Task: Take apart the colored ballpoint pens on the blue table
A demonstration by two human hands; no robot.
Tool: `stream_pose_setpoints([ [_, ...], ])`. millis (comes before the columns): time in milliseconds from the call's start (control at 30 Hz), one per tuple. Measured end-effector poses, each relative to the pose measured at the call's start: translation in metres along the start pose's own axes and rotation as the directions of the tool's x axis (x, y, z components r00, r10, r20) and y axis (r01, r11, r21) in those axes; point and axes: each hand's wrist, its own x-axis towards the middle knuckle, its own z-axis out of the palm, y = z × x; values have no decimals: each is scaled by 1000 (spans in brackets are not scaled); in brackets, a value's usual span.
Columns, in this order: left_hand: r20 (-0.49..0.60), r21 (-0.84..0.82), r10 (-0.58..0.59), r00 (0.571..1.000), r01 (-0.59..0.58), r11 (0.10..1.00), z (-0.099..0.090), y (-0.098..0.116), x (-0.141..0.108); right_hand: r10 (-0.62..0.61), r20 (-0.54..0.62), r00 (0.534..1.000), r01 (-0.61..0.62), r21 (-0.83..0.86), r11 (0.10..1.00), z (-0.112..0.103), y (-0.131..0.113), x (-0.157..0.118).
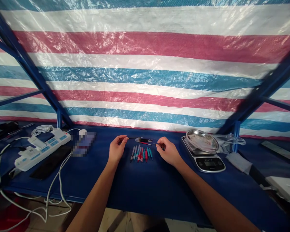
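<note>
My left hand [117, 149] pinches the end of a thin dark rod [132, 138], likely a pen refill, between thumb and fingers. My right hand [166, 150] pinches a similar thin dark rod [157, 144] at its tip. Between the hands, a small bundle of black and red refills [143, 140] lies on the blue cloth. Just nearer to me, several pens with teal, red and grey bodies [141, 154] lie side by side, their tips pointing different ways. Neither hand touches these pens.
A kitchen scale [209, 162] with a steel dish [201, 140] stands right of my right hand. On the left are a white power strip [42, 148], white cables [60, 180], a black slab [50, 162] and a blurred patch [83, 144]. A striped tarp [145, 77] hangs behind.
</note>
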Motion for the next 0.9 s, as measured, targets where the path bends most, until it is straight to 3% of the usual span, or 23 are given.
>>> stream_pose_setpoints([
  [100, 12, -1, -5, 1000, 5, 1000, 2, 3, -3, -48, 144, 988, 64, -108, 992, -2, -3, -4],
  [233, 30, 46, 33, 999, -34, 998, 5, 10, -7, -110, 194, 975, 151, -212, 966, 1, -6, -6],
  [400, 97, 99, 55, 994, -64, 993, 8, 14, -11, -73, 144, 987, 90, -118, 989, 8, -3, -4],
  [633, 266, 50, 74, 961, -90, 995, 17, 12, -18, -224, 103, 969, 218, 72, 973, 13, -7, 2],
  [767, 291, 42, 53, 955, -68, 997, 19, 8, -17, -203, 112, 973, 192, 102, 976, 13, -7, 3],
  [900, 265, 67, 52, 963, -72, 995, 18, 5, -15, -150, 50, 987, 143, 116, 983, 13, -1, 9],
])
